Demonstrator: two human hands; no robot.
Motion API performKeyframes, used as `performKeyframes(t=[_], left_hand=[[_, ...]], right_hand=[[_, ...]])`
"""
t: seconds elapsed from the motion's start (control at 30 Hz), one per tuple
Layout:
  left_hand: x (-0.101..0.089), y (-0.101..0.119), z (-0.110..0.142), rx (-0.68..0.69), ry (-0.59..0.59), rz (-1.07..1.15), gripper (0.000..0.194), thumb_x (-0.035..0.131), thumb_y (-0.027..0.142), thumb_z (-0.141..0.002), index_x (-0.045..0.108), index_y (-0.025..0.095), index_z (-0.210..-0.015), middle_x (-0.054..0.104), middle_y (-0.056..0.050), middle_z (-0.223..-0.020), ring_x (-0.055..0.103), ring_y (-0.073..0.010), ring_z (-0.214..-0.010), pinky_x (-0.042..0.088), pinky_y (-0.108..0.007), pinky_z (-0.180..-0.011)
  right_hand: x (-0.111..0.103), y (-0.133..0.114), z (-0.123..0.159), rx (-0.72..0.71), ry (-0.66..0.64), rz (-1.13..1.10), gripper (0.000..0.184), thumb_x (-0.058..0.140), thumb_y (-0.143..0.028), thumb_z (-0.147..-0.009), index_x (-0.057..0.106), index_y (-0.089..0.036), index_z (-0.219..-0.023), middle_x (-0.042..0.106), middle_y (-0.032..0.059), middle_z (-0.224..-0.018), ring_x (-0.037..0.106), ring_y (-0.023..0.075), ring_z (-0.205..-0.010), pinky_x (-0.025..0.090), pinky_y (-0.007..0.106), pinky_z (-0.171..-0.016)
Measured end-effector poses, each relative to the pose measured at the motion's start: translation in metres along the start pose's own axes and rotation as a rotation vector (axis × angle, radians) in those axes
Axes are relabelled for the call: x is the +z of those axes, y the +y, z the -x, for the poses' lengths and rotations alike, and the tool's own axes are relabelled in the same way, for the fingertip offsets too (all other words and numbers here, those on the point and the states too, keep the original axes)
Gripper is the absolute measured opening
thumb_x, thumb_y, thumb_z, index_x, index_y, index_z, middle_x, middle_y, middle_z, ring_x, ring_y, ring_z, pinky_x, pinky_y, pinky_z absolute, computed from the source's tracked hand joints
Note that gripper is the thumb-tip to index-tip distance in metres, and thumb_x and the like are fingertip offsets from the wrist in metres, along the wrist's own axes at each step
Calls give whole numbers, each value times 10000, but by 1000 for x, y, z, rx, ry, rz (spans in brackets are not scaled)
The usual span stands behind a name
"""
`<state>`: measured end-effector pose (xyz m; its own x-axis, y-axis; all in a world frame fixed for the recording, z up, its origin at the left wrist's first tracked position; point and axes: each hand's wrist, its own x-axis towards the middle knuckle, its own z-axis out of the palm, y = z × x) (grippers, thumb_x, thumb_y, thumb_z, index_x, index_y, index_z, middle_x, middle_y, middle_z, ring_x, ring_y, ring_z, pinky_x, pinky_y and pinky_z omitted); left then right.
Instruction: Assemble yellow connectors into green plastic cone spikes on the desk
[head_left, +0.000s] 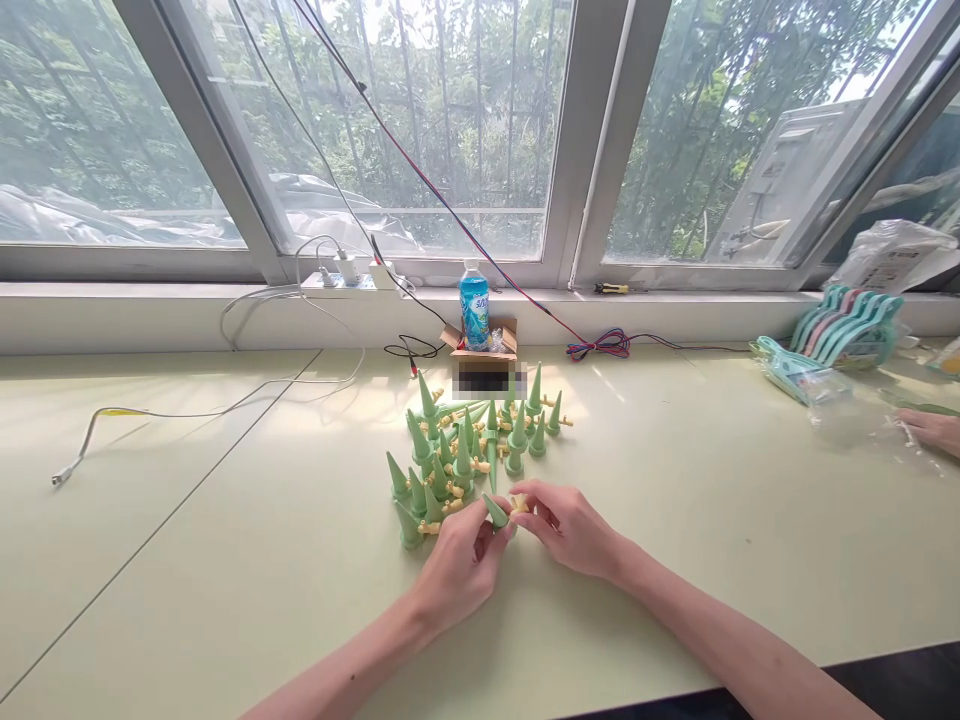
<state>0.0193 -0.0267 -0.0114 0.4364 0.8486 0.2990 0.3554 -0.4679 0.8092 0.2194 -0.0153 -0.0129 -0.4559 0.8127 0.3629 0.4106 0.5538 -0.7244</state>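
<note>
My left hand (463, 562) is closed around a green plastic plant-watering spike (496, 511), its cone tilted up to the left. Facing it, my right hand (564, 525) pinches a small cream-yellow valve (519, 504) between thumb and fingers, right at the spike's side. Whether the two parts are joined, I cannot tell. Just beyond my hands stands a cluster of similar green spikes (463, 455), points up, many with cream-yellow valves on their sides. A few spikes lie flat among them.
Behind the cluster, a small cardboard box (480, 352) stands with a bottle of blue liquid (474, 305). Coiled red-blue wire (600, 344) and a white cable (202, 412) lie on the table (187, 600). Teal and pink hangers (847, 325) sit at right, near another person's hand (930, 430).
</note>
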Motion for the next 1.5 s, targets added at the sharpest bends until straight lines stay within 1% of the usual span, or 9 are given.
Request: performKeyframes(t=[0.1, 0.2, 0.43, 0.53, 0.77, 1.07, 1.27, 1.4, 1.5], left_hand=[[0, 2, -1, -17, 2, 41, 123, 481, 244, -959, 577, 174, -992, 504, 26, -649, 401, -88, -514, 312, -211, -472], [1, 4, -1, -30, 3, 68, 136, 476, 247, -959, 579, 164, -991, 470, 32, -622, 393, -86, -508, 297, -210, -462], [0, 6, 0, -65, -28, 98, 154, 475, 250, -951, 588, 158, -1001, 470, 32, -616, 377, -81, -492, 279, -210, -450], [0, 4, 0, -40, -33, 70, 160, 467, 231, -945, 593, 160, -1014, 509, 15, -651, 396, -87, -511, 299, -209, -461], [-1, -1, 3, 35, -23, -63, 123, 451, 160, -928, 573, 181, -933, 567, -7, -721, 432, -102, -554, 351, -209, -498], [-2, 2, 4, 71, -32, -117, 184, 411, 138, -946, 579, 196, -994, 617, -42, -893, 518, -120, -632, 433, -232, -574], [-3, 2, 6, 94, -42, -153, 199, 368, 138, -971, 555, 202, -1001, 596, -58, -947, 558, -145, -753, 460, -254, -673], [-4, 2, 7, 110, -70, -148, 209, 346, 129, -979, 531, 209, -1035, 594, -72, -1027, 599, -158, -861, 480, -260, -738], [-5, 3, 6, 131, -84, -162, 244, 342, 95, -967, 536, 216, -1050, 597, -77, -1070, 618, -158, -882, 489, -257, -764]], right_hand=[[-4, -1, -1, -85, -32, 27, 204, 436, -250, -1014, 611, -195, -1105, 675, 57, -908, 564, 141, -708, 437, 254, -642], [-7, -1, -1, -140, -53, 45, 220, 412, -222, -1021, 609, -194, -1114, 673, 72, -939, 590, 159, -776, 454, 264, -686], [-6, 3, -1, -214, -71, 191, 248, 354, -214, -1031, 593, -174, -1086, 633, 52, -787, 524, 145, -640, 400, 247, -592], [-4, 5, 0, -225, -78, 217, 240, 346, -218, -1031, 580, -169, -1054, 634, 57, -781, 517, 145, -623, 381, 247, -575], [-2, 6, 1, -207, -76, 243, 233, 348, -238, -1034, 566, -172, -986, 631, 46, -767, 506, 136, -595, 348, 244, -554], [1, 6, 2, -206, -73, 350, 273, 328, -267, -1043, 526, -180, -876, 544, 12, -700, 413, 118, -545, 263, 249, -519], [5, 6, 3, -126, -83, 238, 313, 309, -284, -1045, 455, -199, -782, 471, -16, -647, 345, 115, -532, 257, 253, -523], [9, 2, 2, -34, -84, 49, 348, 296, -327, -1043, 439, -200, -753, 474, -15, -642, 365, 114, -538, 305, 242, -537], [9, -3, 0, 21, -82, -74, 381, 306, -350, -1039, 451, -192, -723, 483, -16, -628, 388, 110, -538, 334, 241, -553]])
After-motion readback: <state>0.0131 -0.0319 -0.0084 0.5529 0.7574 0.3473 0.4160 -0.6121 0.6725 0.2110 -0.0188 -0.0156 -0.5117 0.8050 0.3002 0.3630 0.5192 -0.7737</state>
